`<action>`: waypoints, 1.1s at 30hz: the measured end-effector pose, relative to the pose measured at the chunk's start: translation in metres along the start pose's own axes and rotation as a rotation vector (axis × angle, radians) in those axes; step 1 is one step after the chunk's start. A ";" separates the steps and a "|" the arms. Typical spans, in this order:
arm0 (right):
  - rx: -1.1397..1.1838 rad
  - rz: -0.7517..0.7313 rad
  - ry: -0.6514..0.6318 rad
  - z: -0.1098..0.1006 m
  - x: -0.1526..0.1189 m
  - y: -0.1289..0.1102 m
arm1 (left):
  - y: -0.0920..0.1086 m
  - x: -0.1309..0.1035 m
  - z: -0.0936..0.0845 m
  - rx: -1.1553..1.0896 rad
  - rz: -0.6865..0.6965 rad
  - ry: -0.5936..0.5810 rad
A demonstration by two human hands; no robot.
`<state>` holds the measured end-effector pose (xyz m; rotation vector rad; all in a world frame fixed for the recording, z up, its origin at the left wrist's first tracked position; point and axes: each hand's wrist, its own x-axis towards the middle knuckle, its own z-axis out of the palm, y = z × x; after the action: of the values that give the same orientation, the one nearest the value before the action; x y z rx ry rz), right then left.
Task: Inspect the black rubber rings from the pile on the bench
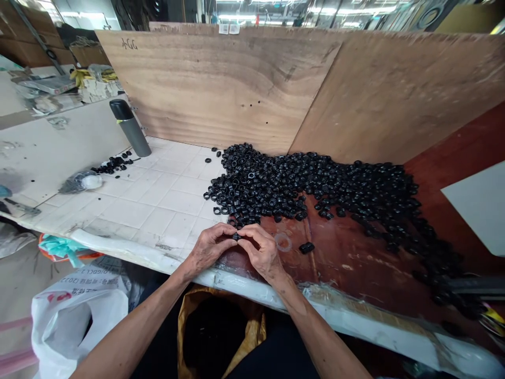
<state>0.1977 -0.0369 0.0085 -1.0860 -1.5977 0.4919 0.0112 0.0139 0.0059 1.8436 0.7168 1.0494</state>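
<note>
Head view: both hands meet over one small black ring at the counter's near edge.

Left hand (209,247) and right hand (262,251) bring fingertips together, each grip pinching the black ring (235,237) between them. Just beyond lies the big pile of black rings (315,184) on the counter (158,200); a grey bottle (130,128) stands far left.

Factory workbench (158,200): heaped black rings (315,184), plywood partitions (236,84)

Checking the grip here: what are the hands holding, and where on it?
A small black ring-shaped part, pinched between the fingertips of the left hand and right hand at its opposite sides.
</note>
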 end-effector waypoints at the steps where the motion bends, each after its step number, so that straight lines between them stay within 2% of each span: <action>1: -0.002 0.042 0.008 0.001 -0.001 0.000 | 0.000 0.000 0.000 0.009 0.027 0.003; 5: -0.038 0.192 -0.017 0.006 -0.003 0.003 | 0.002 -0.001 -0.001 0.074 0.132 -0.014; 10: -0.214 0.134 -0.065 0.010 -0.003 0.008 | 0.010 0.000 -0.002 0.101 0.184 -0.094; 13: -0.258 0.139 -0.033 0.012 -0.004 0.009 | 0.012 0.001 -0.001 0.103 0.168 -0.116; 17: -0.165 0.151 0.047 0.010 -0.006 0.002 | 0.009 0.001 0.001 0.067 0.080 -0.080; 20: -0.124 0.097 0.004 0.007 -0.007 -0.004 | 0.006 0.001 0.001 0.031 0.011 0.003; 26: -0.182 0.127 0.003 0.008 -0.006 0.000 | 0.002 -0.001 0.000 0.032 0.035 -0.039; 33: -0.100 0.170 -0.064 0.002 -0.007 -0.012 | -0.005 -0.002 0.000 0.004 -0.013 0.043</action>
<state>0.1912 -0.0482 0.0139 -1.3002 -1.6074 0.5689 0.0102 0.0141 0.0004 1.8223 0.7555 1.0833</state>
